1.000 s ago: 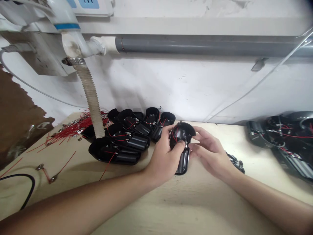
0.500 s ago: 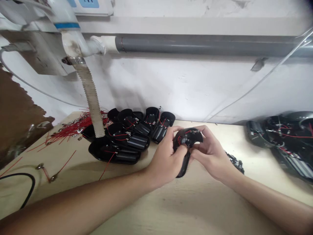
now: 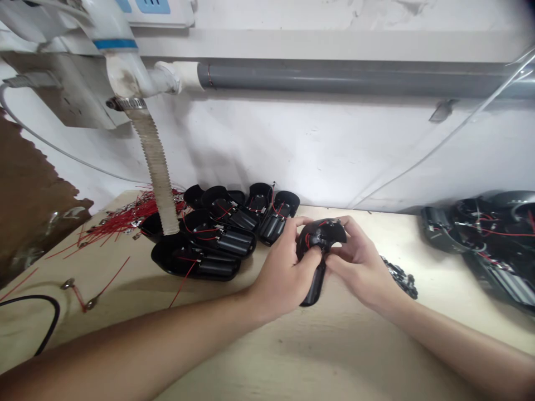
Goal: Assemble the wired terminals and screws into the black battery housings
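Between my two hands is a black plastic housing (image 3: 313,231), raised over the table, with red wires inside its wide, curved end. My left hand (image 3: 288,267) is wrapped round its left side, the thumb pressing inside near the middle. On the other side my right hand (image 3: 353,259) grips the edge, its fingers behind and its thumb close to the left one. Any small part under the thumbs is hidden. Left of my hands, several similar black housings (image 3: 209,264) lie on the table, with red wires and dark cylinders in them.
Loose red wires with metal tabs (image 3: 125,217) are heaped at the left. A ribbed hose (image 3: 154,161) hangs down onto the housings. Small black parts (image 3: 401,278) lie beside my right wrist. More wired housings (image 3: 497,239) are piled at the right. A grey pipe (image 3: 334,78) runs along the wall.
The held housing has tilted slightly, and a little more of its lower end shows. Both hands keep their grip almost in place.
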Available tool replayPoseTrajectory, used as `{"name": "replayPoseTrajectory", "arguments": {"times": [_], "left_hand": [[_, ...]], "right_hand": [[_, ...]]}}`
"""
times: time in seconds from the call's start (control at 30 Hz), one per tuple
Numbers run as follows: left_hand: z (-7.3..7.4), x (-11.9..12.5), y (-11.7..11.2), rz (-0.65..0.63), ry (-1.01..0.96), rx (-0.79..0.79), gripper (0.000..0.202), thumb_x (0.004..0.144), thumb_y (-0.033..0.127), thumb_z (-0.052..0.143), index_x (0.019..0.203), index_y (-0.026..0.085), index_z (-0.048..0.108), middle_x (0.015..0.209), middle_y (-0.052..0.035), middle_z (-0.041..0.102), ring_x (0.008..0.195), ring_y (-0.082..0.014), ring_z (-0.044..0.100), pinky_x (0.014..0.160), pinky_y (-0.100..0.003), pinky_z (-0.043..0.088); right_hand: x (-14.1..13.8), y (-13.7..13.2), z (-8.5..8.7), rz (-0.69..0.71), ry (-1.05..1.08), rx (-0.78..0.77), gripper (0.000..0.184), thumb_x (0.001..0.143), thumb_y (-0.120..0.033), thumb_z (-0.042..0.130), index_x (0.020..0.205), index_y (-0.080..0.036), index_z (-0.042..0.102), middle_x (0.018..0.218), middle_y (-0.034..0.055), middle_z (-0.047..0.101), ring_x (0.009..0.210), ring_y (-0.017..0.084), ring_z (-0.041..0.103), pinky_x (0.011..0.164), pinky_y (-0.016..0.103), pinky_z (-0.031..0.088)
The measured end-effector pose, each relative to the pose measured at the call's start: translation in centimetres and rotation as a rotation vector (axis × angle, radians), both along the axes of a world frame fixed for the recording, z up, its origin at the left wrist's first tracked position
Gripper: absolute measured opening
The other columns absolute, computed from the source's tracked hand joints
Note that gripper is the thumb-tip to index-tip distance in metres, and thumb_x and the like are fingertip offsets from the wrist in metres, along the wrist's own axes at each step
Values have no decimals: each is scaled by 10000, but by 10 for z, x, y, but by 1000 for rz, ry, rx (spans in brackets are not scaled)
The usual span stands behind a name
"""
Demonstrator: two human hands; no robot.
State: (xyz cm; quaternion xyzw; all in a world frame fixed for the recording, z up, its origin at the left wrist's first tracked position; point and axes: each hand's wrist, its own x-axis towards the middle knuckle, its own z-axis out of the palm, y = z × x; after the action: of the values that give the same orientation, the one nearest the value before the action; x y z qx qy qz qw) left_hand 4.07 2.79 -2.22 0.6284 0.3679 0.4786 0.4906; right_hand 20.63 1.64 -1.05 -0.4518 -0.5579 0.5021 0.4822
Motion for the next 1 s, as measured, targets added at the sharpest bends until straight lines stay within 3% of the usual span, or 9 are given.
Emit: {"name": "replayPoseTrajectory", "arguments": {"times": [0.23, 0.43, 0.63, 0.8, 0.9, 1.0], "left_hand": [[0, 1, 1, 52, 14, -27, 333, 976, 165, 573, 1304, 220, 559, 1242, -44, 684, 1157, -216, 660, 1058, -404, 510], [1, 0, 0, 41, 4, -19, 337, 967, 158, 572, 1296, 231, 560, 1223, -44, 693, 1204, -230, 668, 1089, -415, 505], [2, -1, -2, 33, 10, -55, 327, 966, 160, 568, 1284, 234, 558, 1154, -31, 694, 1075, -207, 688, 969, -378, 532], [-1, 0, 2, 87, 10, -100, 327, 968, 175, 601, 1290, 225, 575, 1222, -47, 701, 1149, -215, 660, 1018, -384, 505], [-5, 1, 4, 98, -34, -128, 343, 995, 223, 622, 1333, 233, 567, 1254, -55, 707, 1180, -222, 662, 1034, -392, 506], [-7, 1, 5, 98, -97, -151, 391, 1026, 281, 624, 1404, 241, 532, 1303, -71, 703, 1209, -235, 666, 1051, -416, 512]], "right_hand": [[2, 1, -5, 49, 72, -24, 346, 859, -179, 720, 1161, -237, 560, 1082, 24, 722, 667, 102, 692, 575, 229, 606], [3, 0, -3, 55, 58, -23, 315, 866, -183, 742, 1097, -235, 535, 1143, 32, 712, 677, 112, 705, 575, 255, 629], [5, 0, -4, 79, 94, -58, 284, 862, -154, 730, 1052, -241, 538, 1110, 9, 715, 634, 116, 697, 544, 278, 638], [4, 4, -12, 34, 167, -98, 349, 851, -180, 763, 1163, -253, 625, 972, -4, 711, 668, 115, 692, 560, 220, 612], [4, 6, -14, 20, 302, -143, 373, 834, -222, 749, 1201, -261, 694, 999, 7, 713, 696, 130, 699, 561, 230, 603], [5, 7, -15, 13, 392, -170, 461, 803, -203, 722, 1258, -272, 739, 1131, 33, 738, 773, 155, 719, 673, 293, 629]]}}
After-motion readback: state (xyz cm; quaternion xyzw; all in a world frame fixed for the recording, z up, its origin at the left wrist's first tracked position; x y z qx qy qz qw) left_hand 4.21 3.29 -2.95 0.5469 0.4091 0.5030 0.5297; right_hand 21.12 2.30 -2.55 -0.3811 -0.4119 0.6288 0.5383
